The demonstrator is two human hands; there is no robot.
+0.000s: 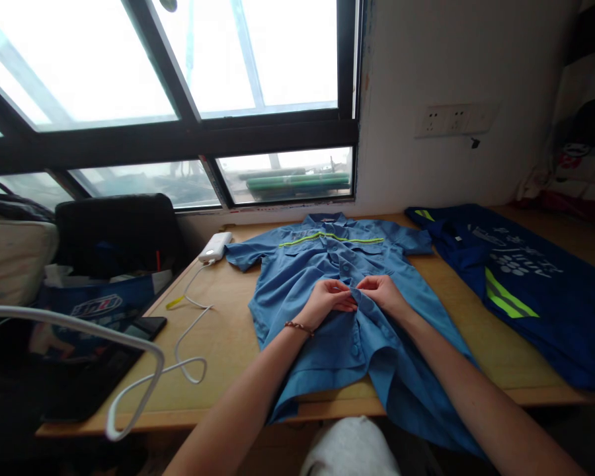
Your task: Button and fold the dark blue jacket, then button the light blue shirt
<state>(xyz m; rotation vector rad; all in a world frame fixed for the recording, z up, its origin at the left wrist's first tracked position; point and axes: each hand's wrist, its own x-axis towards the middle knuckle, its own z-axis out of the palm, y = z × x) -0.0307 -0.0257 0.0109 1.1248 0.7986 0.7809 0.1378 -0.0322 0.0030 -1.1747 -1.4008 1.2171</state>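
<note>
A light blue short-sleeved work shirt (297, 297) lies face up on the wooden table, its collar toward the wall and a yellow-green stripe across the chest. My left hand (331, 297) pinches one side of the front opening near the middle. Close beside it, my right hand (383, 292) grips the other front edge between thumb and fingers. Buttons run along the placket above and below my hands. Under them the front hangs partly apart, and the right lower part drapes over the table's near edge. Whether a button sits between my fingertips is hidden.
A dark blue garment (535, 284) with reflective strips lies on the table (228, 357) at right. At left, a white power bank (215, 246) has a white cable (178, 360) looping toward me. A black chair (119, 231) and bags stand left, below the window.
</note>
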